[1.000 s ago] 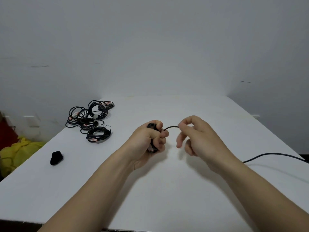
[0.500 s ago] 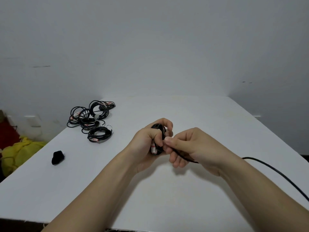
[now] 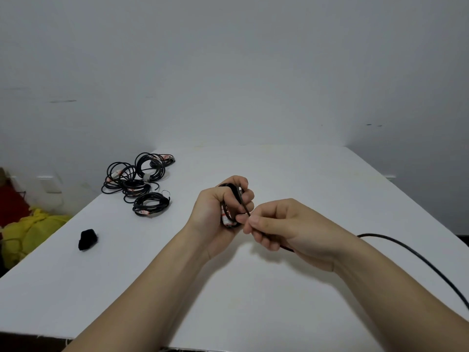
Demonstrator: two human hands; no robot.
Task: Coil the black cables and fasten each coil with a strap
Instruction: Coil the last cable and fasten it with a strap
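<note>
Since the head view is all we've got, that's what we go by. Our left grip (image 3: 218, 212) is clenched round a small black coil (image 3: 228, 221), held upright above the middle of the counter (image 3: 317, 174). The coil sits inside the curled fingers, with a white-and-red tag showing at its lower edge. Our right grip (image 3: 291, 229) is just beside it, thumb and forefinger pinching the cable (image 3: 244, 207) where it leaves the coil. From there the rest of it passes under the right palm, comes out by the wrist and trails off the right edge of view. Far left on the counter lie the finished coils (image 3: 137, 179), bunched together. Nearer us sits a black lump (image 3: 87, 239), well apart from them. A yellow bag (image 3: 33, 232) is down past the counter's left edge.
</note>
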